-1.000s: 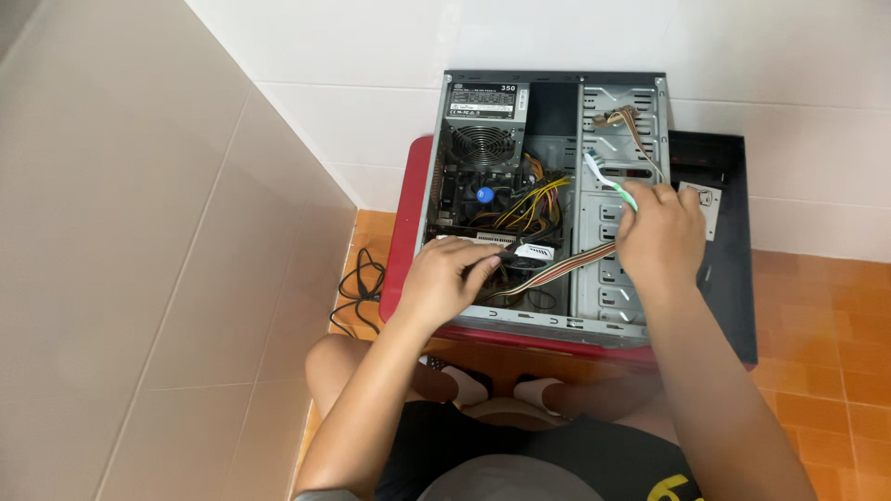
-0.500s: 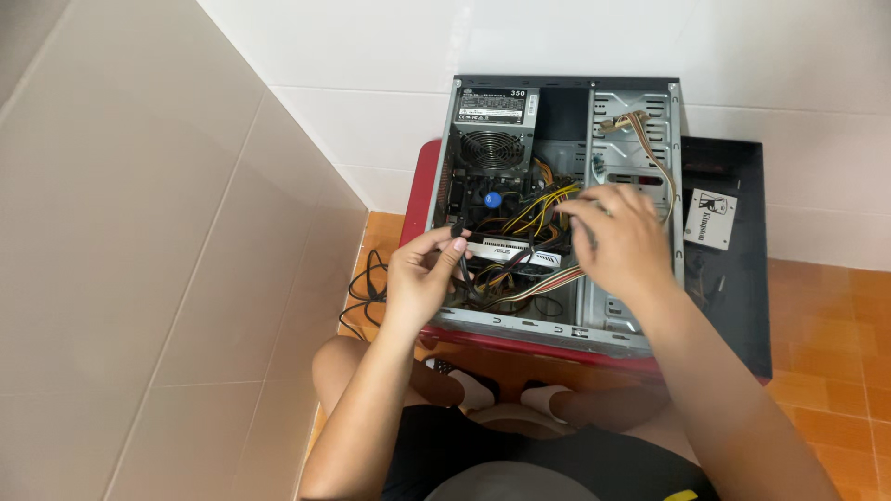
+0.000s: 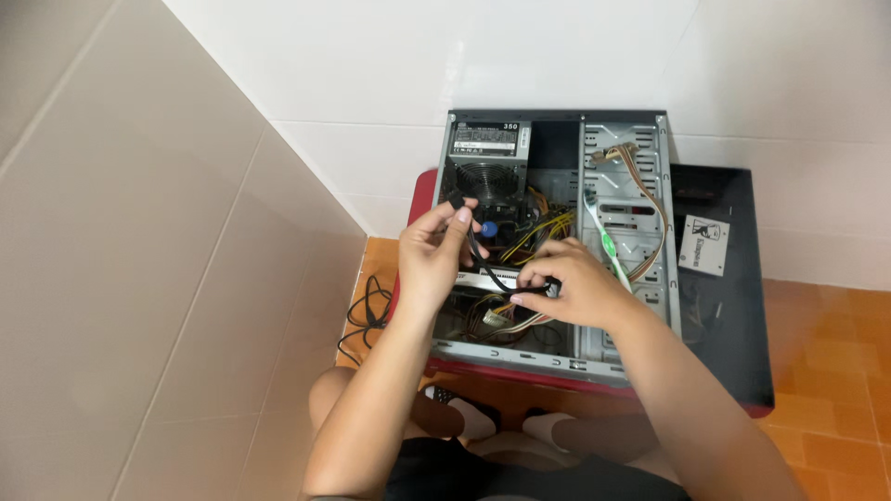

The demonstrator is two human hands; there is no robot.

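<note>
Black cable [image 3: 484,264] runs between both hands above the middle of the open computer case [image 3: 557,357], which lies on its side on a red stool [image 3: 419,190]. Left hand [image 3: 432,252], at 9 o'clock of the case interior, pinches the cable's upper end between thumb and forefinger, grip clenched on it. Right hand [image 3: 568,286], at 3 o'clock of the left, closes its fingers over the cable's lower end near a long card [image 3: 487,278] seated across the board.

Judgement: the cable looks light, limp and easily kinked; best held at the plug ends, not mid-run.

Power supply [image 3: 484,153] sits at 12 o'clock inside the case, with yellow wires [image 3: 548,227] just below it. A green-handled toothbrush [image 3: 601,237] lies over the drive bays. Removed side panel [image 3: 724,288] rests at 3 o'clock of the case.
</note>
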